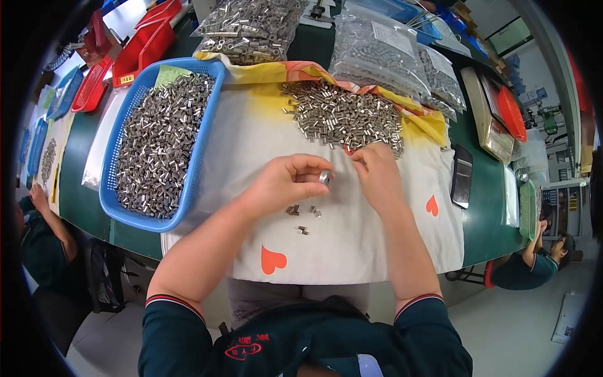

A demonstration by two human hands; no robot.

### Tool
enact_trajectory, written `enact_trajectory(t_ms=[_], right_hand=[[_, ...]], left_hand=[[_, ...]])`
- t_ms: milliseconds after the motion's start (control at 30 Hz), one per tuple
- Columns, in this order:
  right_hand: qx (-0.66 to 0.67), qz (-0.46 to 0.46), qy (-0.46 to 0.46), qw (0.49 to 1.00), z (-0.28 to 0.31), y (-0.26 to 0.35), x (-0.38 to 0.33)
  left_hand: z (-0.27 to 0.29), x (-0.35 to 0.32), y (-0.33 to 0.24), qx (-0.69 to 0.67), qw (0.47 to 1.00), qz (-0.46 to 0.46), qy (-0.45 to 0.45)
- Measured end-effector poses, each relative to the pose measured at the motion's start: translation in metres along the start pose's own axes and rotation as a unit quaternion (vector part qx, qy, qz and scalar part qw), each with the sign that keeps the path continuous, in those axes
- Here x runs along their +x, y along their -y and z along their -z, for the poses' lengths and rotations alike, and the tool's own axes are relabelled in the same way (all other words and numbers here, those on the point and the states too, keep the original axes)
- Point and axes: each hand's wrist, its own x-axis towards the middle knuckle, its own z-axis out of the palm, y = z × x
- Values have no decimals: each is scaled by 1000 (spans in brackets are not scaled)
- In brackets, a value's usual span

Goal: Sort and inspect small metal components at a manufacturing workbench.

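Note:
My left hand (276, 182) is closed over the middle of a white cloth (339, 251). Between its thumb and fingers it grips a short, round metal cylinder (325, 177) with a dark opening in its end. Just to the right, my right hand (377, 173) has its thumb and fingertips pinched together by the near edge of a heap of small metal cylinders (345, 116). Whatever those fingertips hold is too small or hidden to make out. Below my left hand lie several loose metal cylinders (303, 230) in little groups.
A blue plastic basket (108, 188) full of small metal cylinders stands at left. Behind the heap are clear bags of metal parts (377, 53). A dark phone-like slab (461, 176) lies on the green table (483, 232) at right. People (534, 267) sit on both sides.

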Motion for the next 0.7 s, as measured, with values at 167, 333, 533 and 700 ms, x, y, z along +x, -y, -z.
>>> enact_trajectory(t_ms=[167,333,533,700], right_hand=[[330,-104,75,935,13,29,-8],[393,-118,91,908,16,36,-11],[221,51,-3,974,15,28,-12],[249,40,-9,968,24,22,-13]], left_hand=[[4,1,3,-65,996,1,-65],[-1,2,2,-31,999,5,-40],[-13,6,-4,48,996,0,-79],[-20,13,-7,63,995,0,-82]])
